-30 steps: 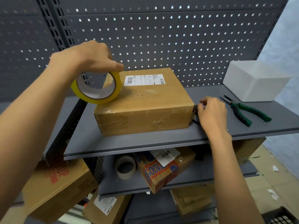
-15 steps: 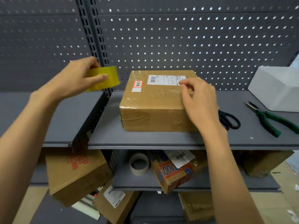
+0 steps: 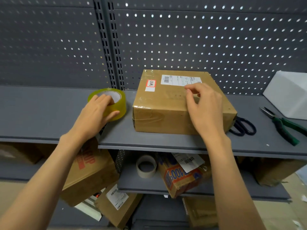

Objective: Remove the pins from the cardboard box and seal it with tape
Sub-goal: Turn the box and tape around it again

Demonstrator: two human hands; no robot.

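A taped brown cardboard box [image 3: 166,105] with a white shipping label and a small red-edged sticker sits on the grey shelf [image 3: 149,141]. Left of it a yellow tape roll [image 3: 116,103] lies flat on the shelf. My left hand [image 3: 98,112] grips the roll, thumb on its outer side and fingers in the core. My right hand [image 3: 204,107] hovers over the box's top right part with fingers curled, thumb and forefinger close together near the label; I cannot tell if they pinch anything. No pins are visible.
Black scissors [image 3: 244,127] lie against the box's right side. Green-handled pliers [image 3: 284,127] and a white foam box [image 3: 289,95] are further right. The lower shelf holds an empty tape core [image 3: 146,166] and several cardboard parcels. A pegboard wall stands behind.
My left hand has lowered the tape roll from the air onto the shelf, left of the box. My right hand went from beside the scissors to the box's top.
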